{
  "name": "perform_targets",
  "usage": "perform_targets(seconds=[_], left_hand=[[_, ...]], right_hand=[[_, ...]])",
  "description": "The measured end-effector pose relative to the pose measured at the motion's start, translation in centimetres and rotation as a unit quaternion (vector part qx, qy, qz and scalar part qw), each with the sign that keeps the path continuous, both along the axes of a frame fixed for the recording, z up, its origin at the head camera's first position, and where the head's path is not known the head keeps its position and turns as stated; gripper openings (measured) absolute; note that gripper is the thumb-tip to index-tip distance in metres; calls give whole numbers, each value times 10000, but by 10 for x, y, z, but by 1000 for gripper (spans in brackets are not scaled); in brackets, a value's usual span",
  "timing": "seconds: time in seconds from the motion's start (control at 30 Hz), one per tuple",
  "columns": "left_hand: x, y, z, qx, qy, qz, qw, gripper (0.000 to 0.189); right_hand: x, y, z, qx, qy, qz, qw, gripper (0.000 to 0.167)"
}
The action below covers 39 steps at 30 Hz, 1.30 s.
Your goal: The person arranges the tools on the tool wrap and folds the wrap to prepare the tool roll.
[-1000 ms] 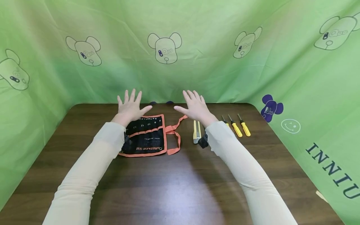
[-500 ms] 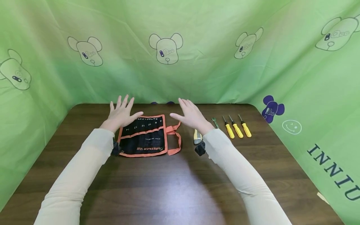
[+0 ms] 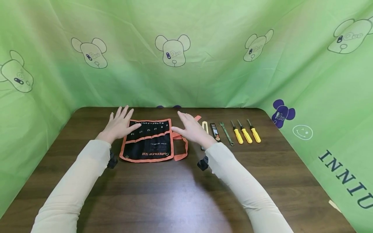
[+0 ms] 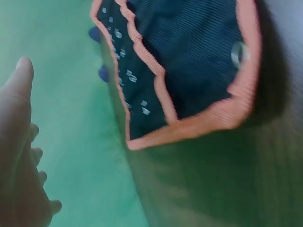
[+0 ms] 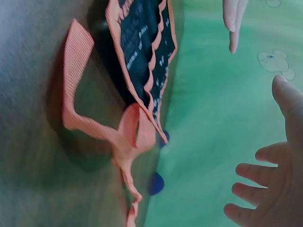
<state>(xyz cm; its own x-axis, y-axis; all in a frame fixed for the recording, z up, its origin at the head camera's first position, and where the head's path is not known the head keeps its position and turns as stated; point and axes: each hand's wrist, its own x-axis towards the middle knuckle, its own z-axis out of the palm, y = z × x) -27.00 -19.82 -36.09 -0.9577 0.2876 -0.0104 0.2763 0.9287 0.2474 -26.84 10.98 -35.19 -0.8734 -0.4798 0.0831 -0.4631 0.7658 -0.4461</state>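
Observation:
A black tool pouch (image 3: 154, 144) with orange edging and numbered pockets lies flat on the table, its orange straps (image 3: 183, 148) trailing to the right. My left hand (image 3: 118, 125) hovers over the pouch's upper left corner with fingers spread and straight. Over its right edge and the straps is my right hand (image 3: 192, 130), fingers extended and thumb apart. Neither hand holds anything. In the left wrist view the pouch corner (image 4: 203, 61) shows beside the thumb. The right wrist view shows the knotted strap (image 5: 128, 142) below the outstretched fingers.
Right of the hands lie a yellow utility knife (image 3: 205, 125) partly hidden by the right hand, a small dark packet (image 3: 215, 132), a green wrench (image 3: 226, 133) and three yellow-handled screwdrivers (image 3: 246, 134). A green curtain (image 3: 204, 84) hangs behind the brown table (image 3: 163, 194).
Both hands have come back toward the body and shifted left, still empty. The pouch's left side, the wrench and the dark packet are now uncovered.

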Motion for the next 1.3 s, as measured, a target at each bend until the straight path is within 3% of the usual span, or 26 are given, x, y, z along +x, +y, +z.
perform_targets(seconds=[0.17, 0.57, 0.83, 1.03, 1.3], left_hand=[[1, -7, -12, 52, -20, -53, 10000, 84], [5, -12, -39, -30, -114, -247, 9996, 80], [6, -14, -47, -192, -248, -194, 9993, 76], [6, -15, -52, -283, -341, -202, 9988, 69], [7, -18, -57, -271, -515, -203, 9981, 62]], right_hand=[[4, -4, -12, -292, -159, 198, 9993, 79], [17, -16, -35, -427, -268, 630, 9967, 71], [26, -23, -50, -198, -230, 928, 9952, 67], [34, -29, -61, 121, -272, 927, 9953, 63], [39, -33, -68, 672, 145, 1013, 9925, 39]])
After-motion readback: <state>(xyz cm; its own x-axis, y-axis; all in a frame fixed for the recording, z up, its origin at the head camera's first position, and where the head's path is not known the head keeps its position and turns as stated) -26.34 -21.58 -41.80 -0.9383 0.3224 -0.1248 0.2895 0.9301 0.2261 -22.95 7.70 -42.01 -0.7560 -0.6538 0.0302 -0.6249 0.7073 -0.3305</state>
